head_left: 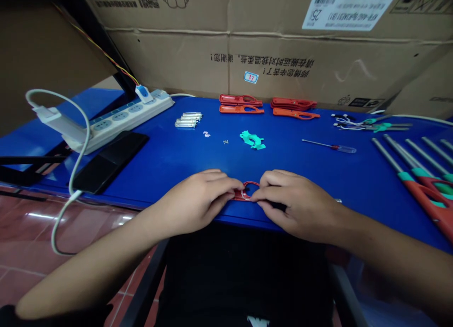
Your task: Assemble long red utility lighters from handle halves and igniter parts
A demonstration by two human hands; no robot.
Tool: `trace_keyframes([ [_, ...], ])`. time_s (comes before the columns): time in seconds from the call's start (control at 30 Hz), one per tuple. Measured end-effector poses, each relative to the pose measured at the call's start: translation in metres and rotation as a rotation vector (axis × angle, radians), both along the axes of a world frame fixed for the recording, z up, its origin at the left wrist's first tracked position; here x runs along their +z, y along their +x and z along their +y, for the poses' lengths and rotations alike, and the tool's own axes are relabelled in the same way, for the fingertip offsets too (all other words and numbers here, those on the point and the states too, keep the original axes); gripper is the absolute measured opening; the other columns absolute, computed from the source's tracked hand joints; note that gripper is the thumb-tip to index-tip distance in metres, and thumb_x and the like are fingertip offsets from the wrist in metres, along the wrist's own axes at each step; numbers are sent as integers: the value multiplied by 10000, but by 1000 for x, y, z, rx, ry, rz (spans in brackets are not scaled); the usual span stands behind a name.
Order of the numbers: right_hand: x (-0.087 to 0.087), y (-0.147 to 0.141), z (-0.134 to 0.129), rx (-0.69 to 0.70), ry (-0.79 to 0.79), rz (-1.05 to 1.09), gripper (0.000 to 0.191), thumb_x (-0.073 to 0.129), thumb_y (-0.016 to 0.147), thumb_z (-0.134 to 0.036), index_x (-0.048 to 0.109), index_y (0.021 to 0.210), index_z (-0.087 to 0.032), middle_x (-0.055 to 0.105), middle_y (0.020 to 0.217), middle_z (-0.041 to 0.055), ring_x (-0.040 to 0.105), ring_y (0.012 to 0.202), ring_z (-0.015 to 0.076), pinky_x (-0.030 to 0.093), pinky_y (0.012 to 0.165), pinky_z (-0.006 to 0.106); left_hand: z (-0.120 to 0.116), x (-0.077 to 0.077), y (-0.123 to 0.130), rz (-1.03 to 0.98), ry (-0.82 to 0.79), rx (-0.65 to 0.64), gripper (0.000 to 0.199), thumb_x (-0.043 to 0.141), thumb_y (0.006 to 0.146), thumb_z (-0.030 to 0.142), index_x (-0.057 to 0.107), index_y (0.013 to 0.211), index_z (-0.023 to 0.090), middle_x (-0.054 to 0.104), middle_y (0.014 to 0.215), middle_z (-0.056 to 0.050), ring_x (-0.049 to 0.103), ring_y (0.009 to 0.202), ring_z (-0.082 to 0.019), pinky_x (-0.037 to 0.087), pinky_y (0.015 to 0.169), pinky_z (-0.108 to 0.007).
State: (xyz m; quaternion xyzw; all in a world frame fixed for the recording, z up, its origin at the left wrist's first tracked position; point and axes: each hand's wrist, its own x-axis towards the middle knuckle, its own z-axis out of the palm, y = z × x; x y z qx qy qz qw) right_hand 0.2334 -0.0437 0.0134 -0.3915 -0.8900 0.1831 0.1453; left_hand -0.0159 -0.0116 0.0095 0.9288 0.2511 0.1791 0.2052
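One red plastic ring-ended piece [252,182] is grasped by the left hand [193,202] and the right hand [299,205] near the front edge of the blue desk [170,171].

Looks like they're wearing a black top [244,275] with a white print [257,322] below the left hand [191,204] and right hand [297,206], plus a dark sleeve [53,316] past the left forearm [88,270].
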Motion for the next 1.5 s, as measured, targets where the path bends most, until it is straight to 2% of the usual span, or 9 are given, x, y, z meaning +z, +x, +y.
trace_keyframes([
  [0.23,8,-1,3,4,-18,-60,263,537,916,-181,734,1072,-257,627,883,43,549,826,184,441,731,336,-9,-3,1,-67,0,116,317,575,929,126,626,1231,207,712,993,-29,662,916,-156,547,825,-301],
  [0.4,9,-6,5,72,30,-65,269,545,926,-208,696,1147,-222,651,998,63,556,898,196,459,799,364,-8,-2,1,-22,8,94,315,544,949,141,626,1246,203,717,1047,-46,654,940,-177,542,819,-326],
  [0.47,5,-7,5,100,52,-70,307,527,948,-221,685,1211,-241,651,995,59,549,902,198,454,792,363,-6,-1,1,-16,-2,71,323,544,944,122,619,1249,199,717,1049,-35,649,937,-171,531,837,-325],
  [0.6,-3,-9,5,120,79,-75,303,506,970,-237,715,1188,-263,650,937,52,535,871,197,442,764,357,-5,2,0,-34,-29,36,335,551,933,98,612,1248,192,720,1043,-22,645,927,-155,518,853,-313],
  [0.77,3,-3,8,117,34,-19,286,541,953,-234,682,1201,-257,668,1003,47,561,914,192,456,801,349,-6,-1,0,-63,-26,34,331,544,940,108,614,1252,194,717,1034,-28,638,925,-161,515,853,-323],
  [0.93,14,14,4,8,32,73,219,618,912,-267,661,1123,-226,663,1042,50,597,947,181,477,816,326,-9,-6,-1,-120,-68,53,360,533,950,110,613,1286,214,700,1042,-30,625,928,-148,507,823,-295],
  [1.07,3,21,-9,-5,100,-5,220,590,931,-247,691,1125,-262,653,1035,38,585,931,187,465,825,367,-9,-7,0,-74,-93,3,409,486,942,62,660,1250,267,644,1007,-18,589,938,-136,481,841,-282],
  [1.2,-9,22,-15,-34,72,28,265,551,949,-210,695,1165,-261,647,1022,39,573,925,176,471,791,343,-9,-5,1,-26,-129,15,409,467,943,63,667,1243,256,610,1001,-23,566,956,-141,467,856,-286],
  [1.5,-16,21,-18,-52,160,122,222,546,959,-176,748,1024,-240,656,959,40,577,858,157,455,751,325,-8,-1,1,-18,-185,2,410,457,926,42,677,1212,236,601,976,-19,567,936,-133,465,843,-281],
])
